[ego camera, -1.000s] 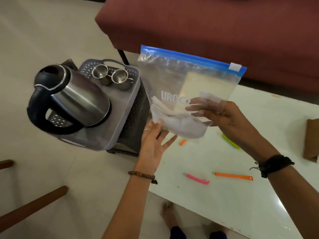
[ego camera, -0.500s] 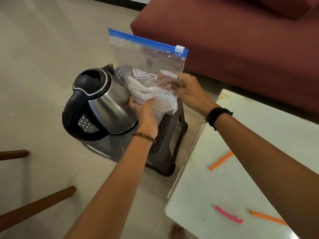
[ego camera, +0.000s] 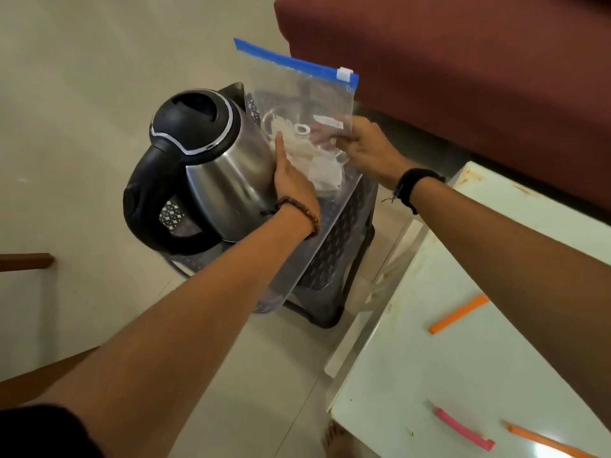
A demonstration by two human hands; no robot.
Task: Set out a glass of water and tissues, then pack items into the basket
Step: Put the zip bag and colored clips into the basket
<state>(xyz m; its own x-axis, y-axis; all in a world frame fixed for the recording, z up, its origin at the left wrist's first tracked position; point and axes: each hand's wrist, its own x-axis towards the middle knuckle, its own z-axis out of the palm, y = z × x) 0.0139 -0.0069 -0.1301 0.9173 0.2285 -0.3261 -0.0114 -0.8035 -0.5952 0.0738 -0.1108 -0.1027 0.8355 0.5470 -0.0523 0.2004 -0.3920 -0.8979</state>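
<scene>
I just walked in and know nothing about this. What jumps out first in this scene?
A clear zip bag with a blue seal, white tissues bunched at its bottom, is held upright over a grey basket by both hands: the right hand pinches its edge, the left hand presses its lower side. Right beside it in the basket stands a shiny steel kettle with a black lid and handle.

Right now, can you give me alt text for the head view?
Both hands lower a clear zip bag of white tissues into a grey basket beside a steel kettle: right hand pinching its edge, left hand against its front. White table at right.
</scene>
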